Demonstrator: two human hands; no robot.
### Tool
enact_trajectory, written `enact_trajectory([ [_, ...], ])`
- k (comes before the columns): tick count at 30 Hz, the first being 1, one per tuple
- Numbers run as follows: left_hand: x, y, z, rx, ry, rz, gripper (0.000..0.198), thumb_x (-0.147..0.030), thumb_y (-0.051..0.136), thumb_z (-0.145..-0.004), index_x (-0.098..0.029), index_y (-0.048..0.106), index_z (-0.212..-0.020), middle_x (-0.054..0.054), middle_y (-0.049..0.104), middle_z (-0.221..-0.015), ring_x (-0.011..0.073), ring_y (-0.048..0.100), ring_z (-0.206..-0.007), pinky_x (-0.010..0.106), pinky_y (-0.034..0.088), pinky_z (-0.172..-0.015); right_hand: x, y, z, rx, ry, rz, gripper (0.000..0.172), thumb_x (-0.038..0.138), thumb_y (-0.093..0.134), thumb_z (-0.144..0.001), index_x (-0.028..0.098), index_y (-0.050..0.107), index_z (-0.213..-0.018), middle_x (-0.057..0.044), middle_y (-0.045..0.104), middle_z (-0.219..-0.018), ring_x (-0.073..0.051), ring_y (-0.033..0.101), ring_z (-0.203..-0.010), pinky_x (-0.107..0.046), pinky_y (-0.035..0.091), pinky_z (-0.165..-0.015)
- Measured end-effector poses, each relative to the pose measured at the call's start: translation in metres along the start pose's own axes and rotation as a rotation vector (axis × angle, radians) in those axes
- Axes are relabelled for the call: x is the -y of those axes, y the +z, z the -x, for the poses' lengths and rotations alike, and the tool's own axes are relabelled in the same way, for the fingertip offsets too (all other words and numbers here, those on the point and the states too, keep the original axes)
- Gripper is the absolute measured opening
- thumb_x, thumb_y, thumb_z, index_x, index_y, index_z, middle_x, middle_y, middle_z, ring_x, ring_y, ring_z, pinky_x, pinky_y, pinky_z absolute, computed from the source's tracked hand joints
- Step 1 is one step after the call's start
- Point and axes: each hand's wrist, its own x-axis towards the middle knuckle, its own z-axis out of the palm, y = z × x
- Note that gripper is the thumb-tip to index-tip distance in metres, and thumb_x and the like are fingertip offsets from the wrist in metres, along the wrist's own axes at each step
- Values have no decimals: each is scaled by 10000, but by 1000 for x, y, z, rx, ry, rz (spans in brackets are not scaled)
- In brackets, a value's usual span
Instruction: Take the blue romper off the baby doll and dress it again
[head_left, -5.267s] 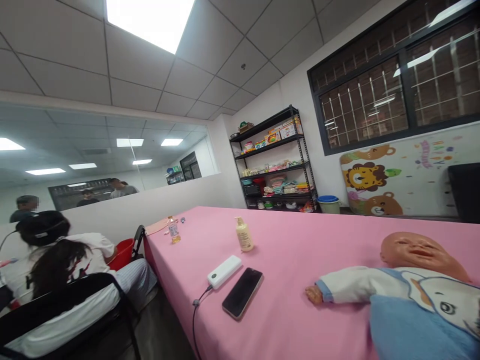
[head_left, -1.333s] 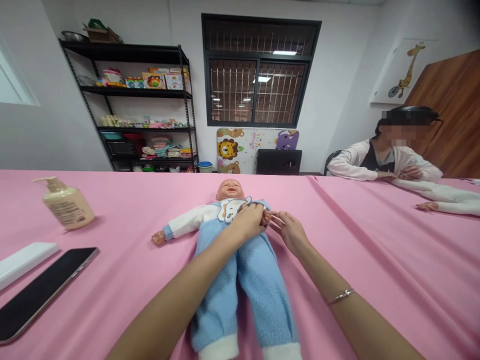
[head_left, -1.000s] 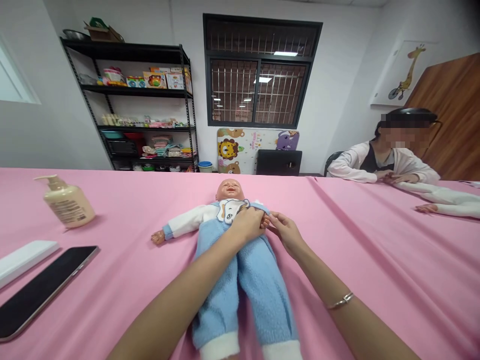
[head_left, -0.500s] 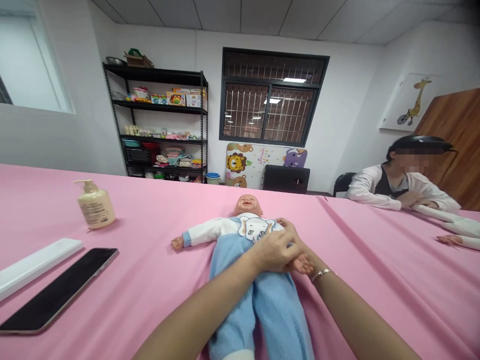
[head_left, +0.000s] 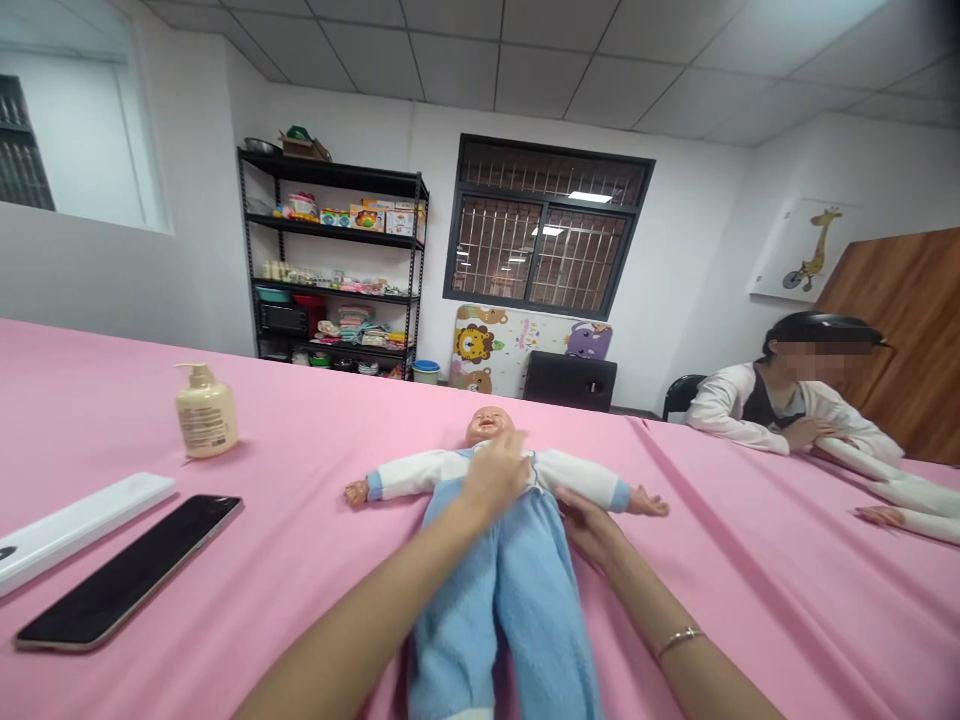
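**Item:** soft-bodied baby doll with a bald vinyl head (head_left: 487, 428), in a white long-sleeved top and pale blue fleece trousers (head_left: 525, 600). It lies on its back at table centre, head far, feet near, arms spread left and right.

**Handling (judged):** light and limp; fleece soft and unslippery; vinyl smoother. Best held under the head and behind the torso.

**Left hand** (head_left: 495, 475): on the doll's chest, fingers together at the neckline. Whether it pinches the cloth cannot be told.

**Right hand** (head_left: 589, 530): against the doll's side below the outstretched arm, fingers partly hidden, no clear clench. A thin metal bracelet (head_left: 679, 642) circles the wrist.

**Surroundings:** pink cloth table cover (head_left: 750, 600). To the far left, a cream pump bottle (head_left: 206, 415). To the near left, a white power bank (head_left: 82, 530) beside a black smartphone (head_left: 127, 570). At far right, a seated co-worker in a white cardigan (head_left: 780, 410) has a hand by a second doll's white-clad limbs (head_left: 892, 505). Beyond the table stands black metal shelving (head_left: 337, 172).
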Motion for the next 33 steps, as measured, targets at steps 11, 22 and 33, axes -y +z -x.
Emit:
enact_trajectory([
  [11, 55, -8, 9, -61, -426, 366, 362, -381, 229, -856, -172, 368, -596, -20, 380, -581, 123, 391, -584, 225, 295, -546, -9, -11, -16, -135, 153, -382, 457, 257, 502, -855, 191, 356, -1283, -104, 538, -1203, -201, 584, -1030, -339, 544, -827],
  [22, 95, -36, 59, 320, -414, 493, 435, -544, 401, -780, -164, 484, -585, -9, 483, -605, 161, 435, -634, 238, 335, -602, 5, -8, 12, 174, 190, 314, 287, 424, 603, -768, 146, 558, -718, -2, 564, -669, -96, 531, -595, -199, 450, -566],
  [33, 100, -43, 62, 470, -411, 731, 131, -196, 461, -553, -150, 490, -672, -2, 491, -708, 152, 455, -701, 243, 382, -643, 30, -2, 24, 529, 73, 626, 287, 303, 681, -664, 161, 607, -902, -20, 598, -925, -165, 531, -881, -286, 410, -807],
])
